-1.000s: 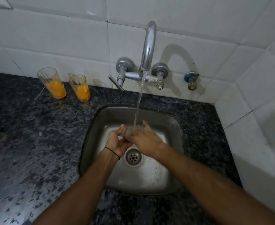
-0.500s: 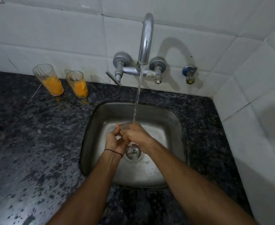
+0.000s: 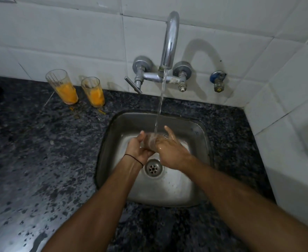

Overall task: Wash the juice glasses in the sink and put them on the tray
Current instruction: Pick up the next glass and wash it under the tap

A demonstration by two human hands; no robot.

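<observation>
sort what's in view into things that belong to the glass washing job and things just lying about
Belongs to the job:
- clear glass, held under the water by the left hand and right hand
- juice glass nearer the tap
- juice glass farther from the tap
- sink
- running tap

Just lying about:
- blue-handled wall valve
- juice drips on the countertop

No tray is in view.

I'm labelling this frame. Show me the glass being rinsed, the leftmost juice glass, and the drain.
Glass being rinsed (image 3: 150, 142): head view, its clear side wall.
Leftmost juice glass (image 3: 67, 93): head view, its juice-filled lower part.
Drain (image 3: 153, 168): head view, its perforated centre.
</observation>
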